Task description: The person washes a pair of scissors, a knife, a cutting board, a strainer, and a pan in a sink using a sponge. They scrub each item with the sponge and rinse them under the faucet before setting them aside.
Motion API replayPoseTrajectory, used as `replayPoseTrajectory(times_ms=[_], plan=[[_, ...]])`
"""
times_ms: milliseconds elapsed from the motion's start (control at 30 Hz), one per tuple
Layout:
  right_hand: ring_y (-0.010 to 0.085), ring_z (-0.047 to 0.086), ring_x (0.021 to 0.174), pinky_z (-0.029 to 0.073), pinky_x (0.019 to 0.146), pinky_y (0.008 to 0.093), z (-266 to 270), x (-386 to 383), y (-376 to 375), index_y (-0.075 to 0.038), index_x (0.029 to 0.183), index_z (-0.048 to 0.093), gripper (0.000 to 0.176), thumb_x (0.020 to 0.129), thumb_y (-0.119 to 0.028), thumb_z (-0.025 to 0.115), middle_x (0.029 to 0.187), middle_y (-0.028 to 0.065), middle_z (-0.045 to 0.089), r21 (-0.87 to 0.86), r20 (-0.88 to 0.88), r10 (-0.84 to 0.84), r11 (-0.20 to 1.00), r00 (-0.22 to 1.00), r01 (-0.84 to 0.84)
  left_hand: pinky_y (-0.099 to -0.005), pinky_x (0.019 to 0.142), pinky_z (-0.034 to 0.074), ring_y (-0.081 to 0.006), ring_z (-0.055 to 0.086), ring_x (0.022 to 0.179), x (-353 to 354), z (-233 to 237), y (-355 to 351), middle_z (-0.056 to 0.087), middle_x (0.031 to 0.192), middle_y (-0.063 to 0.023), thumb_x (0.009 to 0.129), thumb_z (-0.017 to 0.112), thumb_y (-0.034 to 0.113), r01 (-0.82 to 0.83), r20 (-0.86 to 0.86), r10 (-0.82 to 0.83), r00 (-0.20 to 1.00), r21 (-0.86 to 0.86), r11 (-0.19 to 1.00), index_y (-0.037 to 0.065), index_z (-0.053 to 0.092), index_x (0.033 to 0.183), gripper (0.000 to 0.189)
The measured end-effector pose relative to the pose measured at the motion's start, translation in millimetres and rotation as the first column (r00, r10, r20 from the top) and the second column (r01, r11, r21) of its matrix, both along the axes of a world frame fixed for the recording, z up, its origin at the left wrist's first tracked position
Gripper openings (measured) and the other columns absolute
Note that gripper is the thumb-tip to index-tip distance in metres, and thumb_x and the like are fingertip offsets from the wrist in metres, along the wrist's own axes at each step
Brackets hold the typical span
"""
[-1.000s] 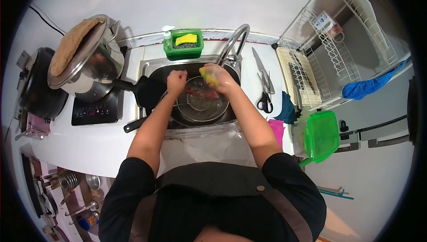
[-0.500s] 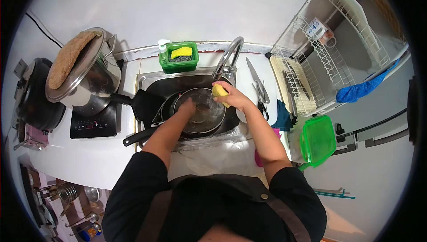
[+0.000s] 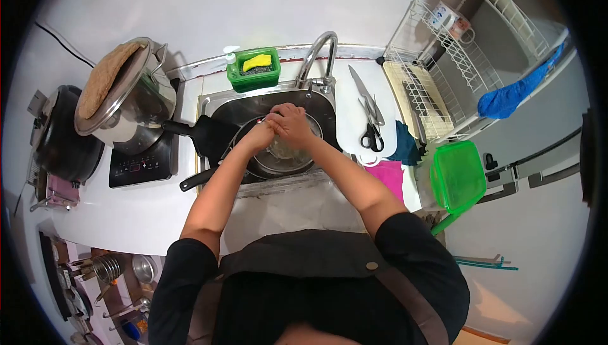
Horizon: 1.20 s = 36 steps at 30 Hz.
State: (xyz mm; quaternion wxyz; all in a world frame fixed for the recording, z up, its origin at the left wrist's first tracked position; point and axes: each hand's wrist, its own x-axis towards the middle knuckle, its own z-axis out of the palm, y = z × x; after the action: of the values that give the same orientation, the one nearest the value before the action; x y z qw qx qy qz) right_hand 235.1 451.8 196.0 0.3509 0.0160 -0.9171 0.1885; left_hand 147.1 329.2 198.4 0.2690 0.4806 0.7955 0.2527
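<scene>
My two hands meet over the sink, below the curved tap. The fingers of my right hand are curled, knuckles up, and whatever is inside them is hidden. My left hand presses against it from the left, fingers also curled. Beneath both hands a round steel pot sits in the basin. The yellow sponge seen earlier does not show. A black frying pan lies at the basin's left side, its handle pointing left.
A green caddy with a yellow sponge stands behind the sink. Scissors and a knife lie to the right, beside a white dish rack. A lidded steel pot sits on an induction hob. A green-lidded box stands at the right.
My right hand, holding the yellow sponge by the tap, has come down and left to meet the left hand above the steel pot. The sponge has gone out of sight.
</scene>
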Motion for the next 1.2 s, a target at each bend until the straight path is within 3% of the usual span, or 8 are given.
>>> replayPoseTrajectory(times_ms=[267,333,367,467,667,767,867,1200], plan=[[0.0252,0.051,0.054,0.043,0.054,0.0326,-39.1,-47.8,24.3,-0.013,0.074,0.057,0.023,0.081,-0.032,0.045,0.061,0.0046,0.051,0.076,0.074,-0.415,0.909,0.907,0.41,-0.0209,0.032,0.02,-0.0047,0.029,0.038,59.7,-18.3,-0.5,0.04,0.056,0.0076,0.087,0.04,0.027,-0.619,0.91,0.371,0.186,-0.184,0.763,0.021,0.046,0.08,0.011],[0.0207,0.054,0.062,0.044,0.052,0.0315,-47.9,-52.7,19.8,-0.009,0.08,0.052,0.023,0.079,-0.032,0.049,0.065,0.007,0.047,-0.999,0.025,-0.187,0.04,0.982,0.034,-0.0212,0.033,0.021,-0.0047,0.029,0.038,59.7,-22.0,-2.8,0.04,0.056,0.0076,0.087,0.039,0.027,-0.638,0.899,0.402,0.173,-0.209,0.742,0.021,0.045,0.082,0.01],[0.0207,0.054,0.062,0.044,0.052,0.0315,-45.5,-49.1,5.7,-0.009,0.08,0.052,0.023,0.079,-0.032,0.049,0.065,0.007,0.047,-0.999,0.028,-0.18,0.038,0.983,0.035,-0.0216,0.033,0.022,-0.005,0.029,0.038,57.7,-24.7,-5.1,0.04,0.057,0.0073,0.088,0.038,0.026,-0.644,0.918,0.372,0.14,-0.201,0.738,0.02,0.045,0.083,0.01],[0.0238,0.052,0.079,0.042,0.068,0.0338,-46.2,-32.2,-33.2,-0.013,0.082,0.052,0.013,0.08,-0.026,0.052,0.082,0.0133,0.048,-0.271,-0.274,-0.324,0.929,0.905,0.251,-0.0219,0.033,0.021,-0.0056,0.03,0.039,55.7,-21.2,-9.5,0.04,0.058,0.0064,0.088,0.036,0.026,-0.606,0.91,0.353,0.218,-0.158,0.78,0.019,0.044,0.084,0.011],[0.0245,0.054,0.061,0.044,0.053,0.0362,-18.3,-32.4,21.2,-0.009,0.077,0.05,0.021,0.079,-0.028,0.056,0.067,0.012,0.048,0.04,0.049,-0.018,0.999,0.999,0.016,-0.0236,0.031,0.021,-0.0083,0.031,0.039,38.2,-40.8,-13.9,0.038,0.055,0.0036,0.089,0.032,0.026,-0.469,0.6,0.355,0.717,0.039,0.882,0.016,0.045,0.089,0.017],[0.0147,0.055,0.059,0.046,0.048,0.031,-5.0,-31.2,5.6,-0.006,0.093,0.043,0.02,0.083,-0.02,0.054,0.074,0.0049,0.051,-0.954,-0.234,-0.115,-0.164,0.965,-0.251,-0.0208,0.031,0.019,-0.0066,0.03,0.038,35.9,-8.5,-13.6,0.037,0.056,0.0054,0.088,0.034,0.027,-0.551,0.822,0.347,0.453,-0.048,0.833,0.016,0.042,0.077,0.018],[0.0144,0.054,0.057,0.046,0.049,0.0269,-16.2,-23.9,-41.1,-0.008,0.103,0.037,0.033,0.078,-0.012,0.059,0.077,0.005,0.052,-0.956,-0.213,-0.007,-0.204,0.977,-0.21,-0.0205,0.031,0.019,-0.0063,0.029,0.037,41.7,-2.7,-5.5,0.036,0.055,0.0053,0.088,0.034,0.029,-0.569,0.893,0.325,0.31,-0.1,0.816,0.015,0.042,0.076,0.02],[0.0214,0.059,0.064,0.046,0.061,0.0284,-1.1,-6.2,19.3,-0.006,0.086,0.061,0.025,0.062,-0.01,0.067,0.075,0.0095,0.06,-0.386,0.033,0.164,0.912,0.986,-0.138,-0.0449,0.075,0.042,-0.0379,0.054,0.085,-0.4,3.9,-31.2,0.057,0.087,-0.0246,0.087,0.034,0.027,-0.025,-0.223,-0.012,0.975,-0.166,0.986,0.0,0.058,0.084,0.036]])
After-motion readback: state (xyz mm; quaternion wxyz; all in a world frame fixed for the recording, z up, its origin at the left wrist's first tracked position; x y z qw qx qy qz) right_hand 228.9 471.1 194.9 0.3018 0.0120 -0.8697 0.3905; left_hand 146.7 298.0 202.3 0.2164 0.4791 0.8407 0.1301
